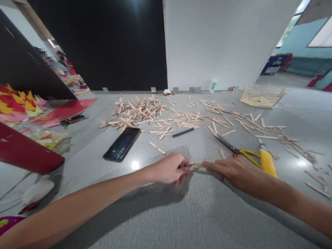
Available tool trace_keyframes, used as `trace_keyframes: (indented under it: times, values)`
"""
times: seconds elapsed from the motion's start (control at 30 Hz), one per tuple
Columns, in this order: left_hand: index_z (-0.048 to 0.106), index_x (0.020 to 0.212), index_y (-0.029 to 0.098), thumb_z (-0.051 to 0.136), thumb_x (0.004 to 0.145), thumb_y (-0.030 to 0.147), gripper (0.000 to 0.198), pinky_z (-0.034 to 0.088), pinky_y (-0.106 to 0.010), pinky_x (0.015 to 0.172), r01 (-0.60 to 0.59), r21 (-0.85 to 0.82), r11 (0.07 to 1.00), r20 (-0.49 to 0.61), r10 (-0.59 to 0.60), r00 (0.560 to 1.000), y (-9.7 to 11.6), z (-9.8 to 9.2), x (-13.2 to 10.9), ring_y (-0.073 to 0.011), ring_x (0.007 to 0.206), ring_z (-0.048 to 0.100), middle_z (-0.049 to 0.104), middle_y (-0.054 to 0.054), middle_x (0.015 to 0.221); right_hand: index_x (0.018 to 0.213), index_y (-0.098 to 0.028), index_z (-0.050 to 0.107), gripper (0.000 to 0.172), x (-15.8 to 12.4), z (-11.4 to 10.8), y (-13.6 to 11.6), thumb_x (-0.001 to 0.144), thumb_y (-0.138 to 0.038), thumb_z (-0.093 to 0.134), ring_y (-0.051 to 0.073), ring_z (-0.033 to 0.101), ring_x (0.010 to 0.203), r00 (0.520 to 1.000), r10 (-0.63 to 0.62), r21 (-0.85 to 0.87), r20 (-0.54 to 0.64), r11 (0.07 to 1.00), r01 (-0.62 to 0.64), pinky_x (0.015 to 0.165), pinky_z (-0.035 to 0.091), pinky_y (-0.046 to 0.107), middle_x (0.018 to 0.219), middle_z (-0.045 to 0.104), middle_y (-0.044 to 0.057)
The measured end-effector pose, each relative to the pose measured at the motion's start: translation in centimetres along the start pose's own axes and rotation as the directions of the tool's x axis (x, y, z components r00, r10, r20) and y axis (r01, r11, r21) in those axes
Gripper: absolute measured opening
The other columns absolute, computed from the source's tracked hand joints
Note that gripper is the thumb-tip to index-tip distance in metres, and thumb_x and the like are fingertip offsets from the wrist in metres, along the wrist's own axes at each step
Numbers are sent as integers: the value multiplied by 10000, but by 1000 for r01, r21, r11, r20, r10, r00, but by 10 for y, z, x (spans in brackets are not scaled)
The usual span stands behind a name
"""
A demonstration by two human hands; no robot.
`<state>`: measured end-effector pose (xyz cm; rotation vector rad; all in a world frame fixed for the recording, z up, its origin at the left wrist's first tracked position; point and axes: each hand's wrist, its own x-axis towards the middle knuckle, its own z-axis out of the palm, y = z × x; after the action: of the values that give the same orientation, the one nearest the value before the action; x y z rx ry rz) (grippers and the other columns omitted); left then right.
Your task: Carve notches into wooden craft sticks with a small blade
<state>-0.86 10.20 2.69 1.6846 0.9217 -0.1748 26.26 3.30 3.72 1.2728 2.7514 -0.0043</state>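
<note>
At the near middle of the counter [166, 221], a small piece of wooden stick [198, 166] is lying between two bare hands. The left hand [172, 169] is closing its fingers on the left end of the piece; the right hand [230, 171] is touching the right end with extended fingers, and whether it is also pinching cannot be told. At far right, an open stick frame [255, 103], shaped like a box, is showing a tan surface inside. At left, a clear plastic bag [55, 140] is holding yellow and green bits, with a red cylinder [28, 148] leaning in from the edge nearer. A small white-and-green bottle [213, 85] is standing at the far edge, against a white panel [220, 41]; a black panel [109, 41] is adjoining it on the left. Just beyond the right hand, scissors [234, 149] and a yellow-handled tool [268, 162] are lying close together, the hand partly covering the scissors' handles. Farther off, a heap of sticks [141, 111] is spreading at left of centre, with loose sticks scattering rightward. A phone [121, 144] and a dark pen [184, 132] are lying nearer.
</note>
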Motion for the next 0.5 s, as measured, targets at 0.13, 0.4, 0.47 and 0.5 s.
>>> trace_keyframes:
  times: [0.13,0.4,0.47,0.5]
  values:
    - [647,1275,157,651,1031,374,327,611,-434,876,7,4,1000,-11,-7,1000,2,3,-1,-238,1024,703,684,-97,1234,1339,-133,644,611,4,0,-35,768,67,558,223,667,517,999,-15,-219,-46,976,5,494,194,352,745,708,43]
    - [639,1297,161,658,1027,364,338,607,-447,894,1,29,1000,-43,1,999,2,6,-4,-248,1054,696,671,-103,1268,1175,-112,664,415,10,-7,-52,834,63,507,164,603,480,996,-18,-353,-83,935,-12,455,223,318,677,704,48]
    - [642,1289,160,657,1028,367,334,610,-441,886,-9,38,999,-45,11,999,2,6,-4,-245,1044,698,675,-100,1257,1035,-158,653,323,11,-8,-32,835,60,522,145,588,453,996,-54,-332,-65,943,29,458,224,308,623,677,4]
    - [645,1283,159,656,1029,368,329,611,-437,881,-15,43,999,-46,17,999,2,6,-4,-243,1035,700,679,-98,1248,975,-168,640,287,11,-8,-26,835,58,532,142,587,447,996,-60,-321,-62,946,37,458,218,305,598,664,-7]
